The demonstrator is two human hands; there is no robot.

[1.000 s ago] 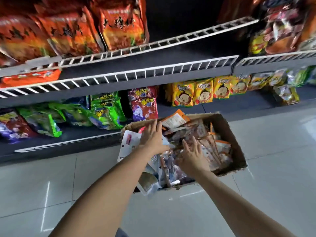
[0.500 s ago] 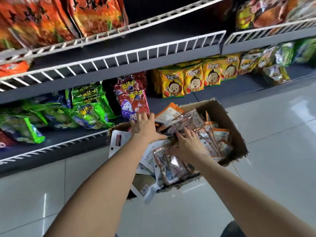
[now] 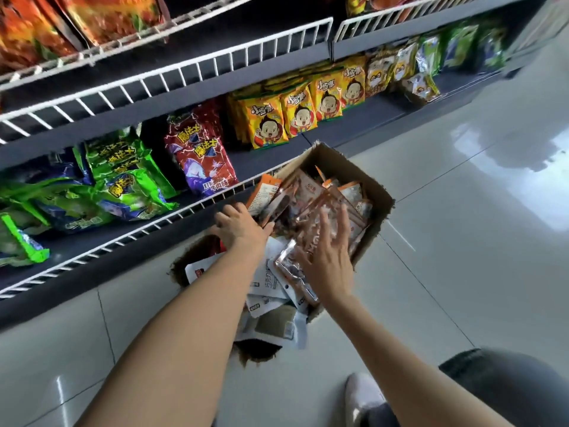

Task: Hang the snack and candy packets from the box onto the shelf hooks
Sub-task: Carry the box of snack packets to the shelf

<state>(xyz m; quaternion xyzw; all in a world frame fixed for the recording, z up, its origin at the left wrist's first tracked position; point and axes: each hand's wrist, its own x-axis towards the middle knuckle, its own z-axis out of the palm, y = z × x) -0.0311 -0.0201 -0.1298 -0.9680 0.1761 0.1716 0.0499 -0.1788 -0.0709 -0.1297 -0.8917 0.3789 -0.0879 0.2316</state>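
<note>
Your left hand (image 3: pixel 238 224) was curled over the packets at the box's shelf-side edge, though whether it actually gripped one could not be told. Your right hand (image 3: pixel 328 260) lay released, fingers spread, over the clear orange-trimmed packets (image 3: pixel 311 208). These were heaped loose in the cardboard box (image 3: pixel 366 177) on the floor (image 3: pixel 462 257), just beside the bottom shelf.

The likely trouble was the pile itself: the packets overlapped and looked slippery, so lifting one could have dragged its neighbours out. White packets (image 3: pixel 271 303) already spilled over the box's torn near end toward the floor. The box wall looked soft and might have sagged under a push.

No hooks showed in view. Around you stood a white wire shelf rail (image 3: pixel 172 211), green bags (image 3: pixel 123 183), a red bag (image 3: pixel 203 161) and yellow cartoon bags (image 3: pixel 268 121). Your own forearms covered part of the box.
</note>
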